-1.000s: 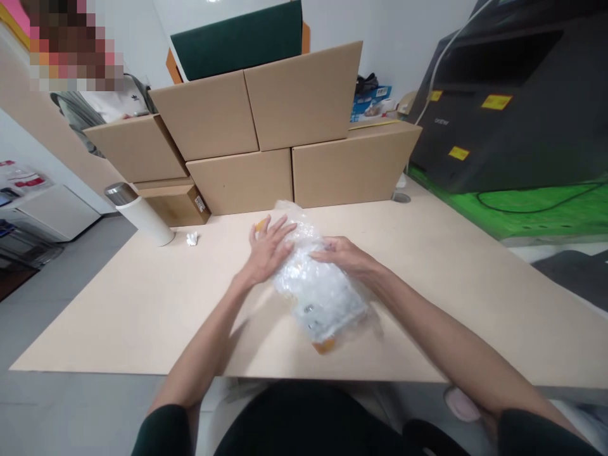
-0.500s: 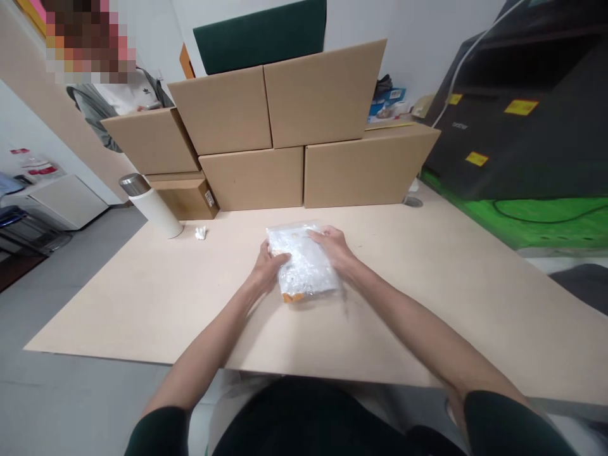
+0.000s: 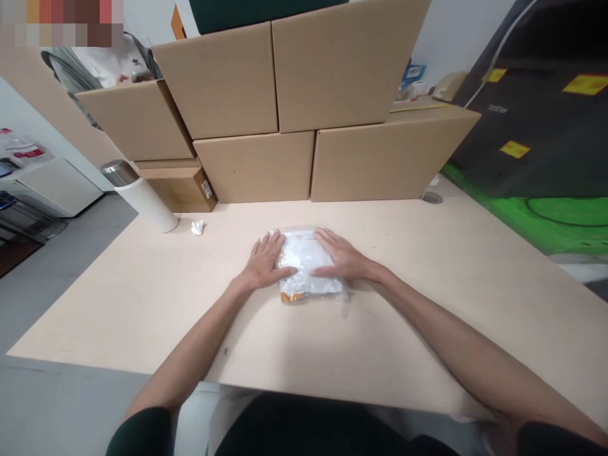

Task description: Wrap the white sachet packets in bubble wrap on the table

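Note:
A flat package in clear bubble wrap [image 3: 308,253] lies on the pale wooden table [image 3: 399,329], directly in front of me. Something orange shows at its lower left corner, and loose clear plastic sticks out at the lower right. My left hand [image 3: 266,259] is open, fingers spread along the package's left side, with the thumb resting on top. On the opposite side my right hand [image 3: 346,256] is also open, laid over the right edge with its thumb pointing inward. What is inside the wrap cannot be made out clearly.
Stacked cardboard boxes [image 3: 256,168] line the table's back edge. At the back left stand a white bottle with a metal cap [image 3: 147,201] and a crumpled white tissue [image 3: 197,227]. Behind the boxes is a person [image 3: 109,63]. A large black covered object [image 3: 536,126] is at the right.
The package has come down flat onto the table from a slightly tilted hold. Both hands have loosened their grip and spread out over its sides. My view has moved closer to the boxes.

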`<state>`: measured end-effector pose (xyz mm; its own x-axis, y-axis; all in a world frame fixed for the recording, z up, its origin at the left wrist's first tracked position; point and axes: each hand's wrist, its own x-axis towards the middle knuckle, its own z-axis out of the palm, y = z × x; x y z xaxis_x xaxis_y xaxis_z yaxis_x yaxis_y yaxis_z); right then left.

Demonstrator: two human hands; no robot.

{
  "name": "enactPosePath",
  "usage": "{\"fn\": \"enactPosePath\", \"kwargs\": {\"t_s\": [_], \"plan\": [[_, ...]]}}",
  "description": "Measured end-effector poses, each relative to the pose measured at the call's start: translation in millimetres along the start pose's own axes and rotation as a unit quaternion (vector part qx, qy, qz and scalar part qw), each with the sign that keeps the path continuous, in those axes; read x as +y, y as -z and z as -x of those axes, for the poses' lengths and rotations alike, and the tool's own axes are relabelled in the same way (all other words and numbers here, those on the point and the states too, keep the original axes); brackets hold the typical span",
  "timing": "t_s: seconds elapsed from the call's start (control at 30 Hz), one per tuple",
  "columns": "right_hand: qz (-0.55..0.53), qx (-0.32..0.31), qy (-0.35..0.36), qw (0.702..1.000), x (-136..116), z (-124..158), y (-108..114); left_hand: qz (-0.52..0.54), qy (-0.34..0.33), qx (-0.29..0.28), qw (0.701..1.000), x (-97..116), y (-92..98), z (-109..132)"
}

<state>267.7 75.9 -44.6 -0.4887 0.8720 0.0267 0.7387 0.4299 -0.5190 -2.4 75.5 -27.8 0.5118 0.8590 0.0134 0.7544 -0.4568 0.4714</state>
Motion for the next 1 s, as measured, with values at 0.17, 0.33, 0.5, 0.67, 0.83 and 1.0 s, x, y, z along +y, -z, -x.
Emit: {"fn": "enactPosePath", "kwargs": {"t_s": [0.17,0.33,0.5,0.67,0.83,1.0], "plan": [[0.011,-0.065,0.016,0.998,8,4,7,-0.047,-0.019,-0.055,0.997,-7,9.9,-3],[0.002,-0.062,0.031,0.998,13,6,3,-0.06,-0.02,-0.112,0.992,-9,13.6,-6],[-0.008,-0.029,0.027,0.999,13,9,-4,-0.047,-0.026,-0.115,0.992,-15,13.0,-7],[-0.013,-0.021,0.02,0.999,7,9,-2,-0.028,-0.04,-0.105,0.993,-19,11.0,-9],[0.001,-0.015,0.011,1.0,2,4,-3,-0.02,-0.008,-0.123,0.992,-15,11.1,-11],[0.004,-0.009,-0.025,1.0,-3,4,1,-0.027,0.017,-0.069,0.997,-10,9.7,-4]]}}
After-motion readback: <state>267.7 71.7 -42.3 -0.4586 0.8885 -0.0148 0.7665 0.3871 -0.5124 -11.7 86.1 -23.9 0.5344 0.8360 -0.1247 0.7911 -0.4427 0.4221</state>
